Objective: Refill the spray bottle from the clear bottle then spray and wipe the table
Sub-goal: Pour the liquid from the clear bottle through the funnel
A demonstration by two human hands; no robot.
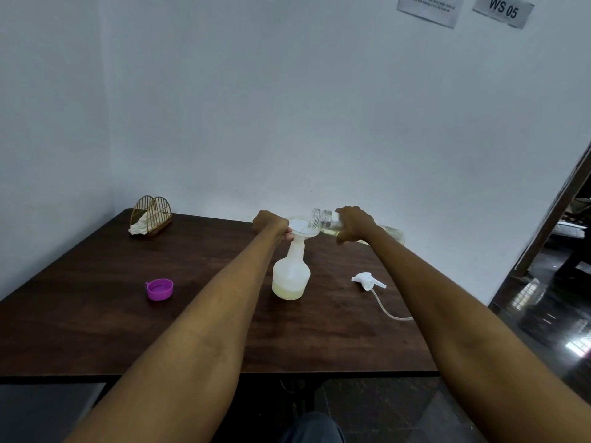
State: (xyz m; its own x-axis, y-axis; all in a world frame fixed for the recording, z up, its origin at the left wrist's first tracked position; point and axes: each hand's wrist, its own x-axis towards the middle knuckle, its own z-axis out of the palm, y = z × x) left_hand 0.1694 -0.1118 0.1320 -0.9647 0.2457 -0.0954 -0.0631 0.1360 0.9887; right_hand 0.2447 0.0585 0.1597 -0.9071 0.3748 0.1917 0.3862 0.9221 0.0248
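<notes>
Clear bottle tipped over the funnel on the spray bottle.

The left hand [271, 223] grips the rim of the white funnel [302, 230] seated in the spray bottle [291, 276], which stands mid-table [96, 298]. The right hand [355, 223] is wrapped around the clear bottle [326, 220], its mouth over the funnel. The trigger head [367, 280] lies just right, the purple cap [160, 289] left.

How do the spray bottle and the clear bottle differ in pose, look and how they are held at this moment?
The spray bottle stands upright on the table; the clear bottle is tipped nearly level above it. The spray bottle is milky white with a funnel in its neck; the clear bottle is see-through. The left hand holds the funnel on the spray bottle; the right hand grips the clear bottle. Both are uncapped and hold pale yellowish liquid.
</notes>
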